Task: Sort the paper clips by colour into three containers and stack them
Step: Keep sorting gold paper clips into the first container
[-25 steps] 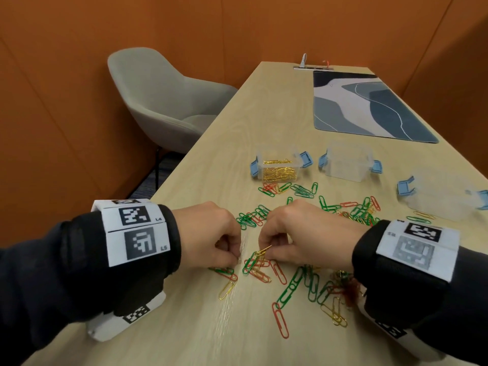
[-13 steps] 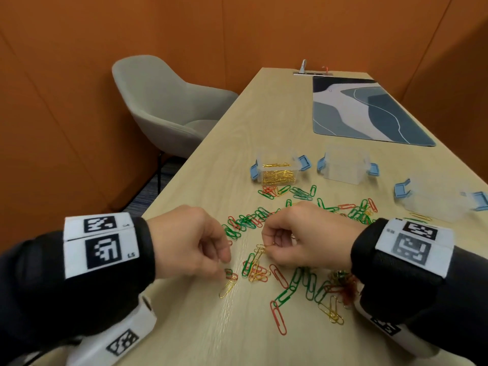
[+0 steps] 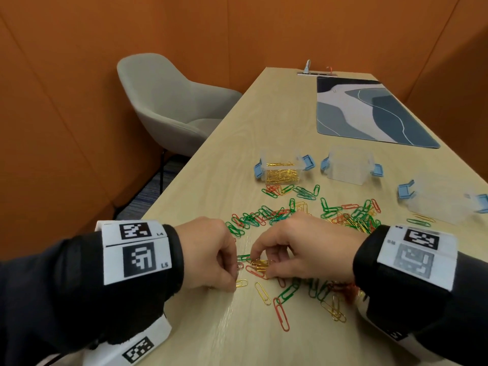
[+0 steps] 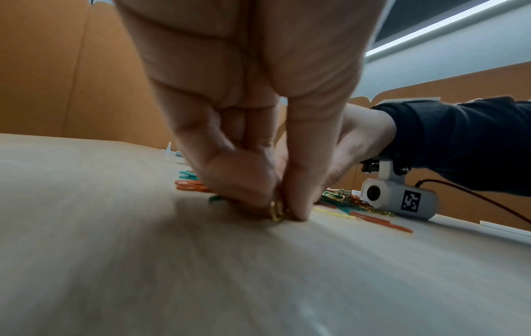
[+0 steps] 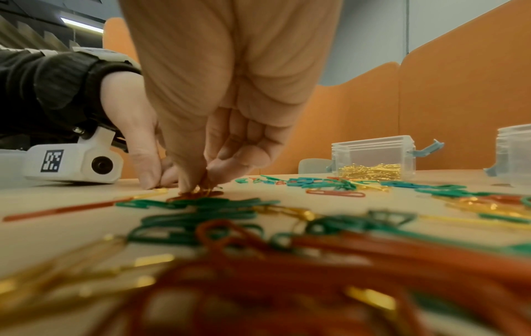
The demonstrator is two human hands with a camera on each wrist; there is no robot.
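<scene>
Green, red and gold paper clips [image 3: 280,215] lie scattered over the wooden table [image 3: 200,180]. My left hand [image 3: 235,282] [image 4: 280,213] pinches a gold clip [image 4: 276,211] against the table top, thumb and forefinger tips together. My right hand [image 3: 260,264] [image 5: 201,185] pinches a small bunch of gold clips [image 3: 260,264] just right of the left hand. Three clear containers with blue latches stand beyond the pile: the left one [image 3: 281,169] [image 5: 373,156] holds gold clips, the middle one [image 3: 350,165] and right one [image 3: 441,204] look empty.
A blue-grey patterned mat [image 3: 367,112] lies at the far right of the table. A grey chair [image 3: 169,107] stands off the table's left edge. Loose clips [image 3: 281,311] lie near the front edge between my wrists. Orange walls surround the table.
Both hands shifted slightly toward me. The left hand came down onto a gold clip at the pile's near edge. The right hand still holds gold clips and now pinches at more.
</scene>
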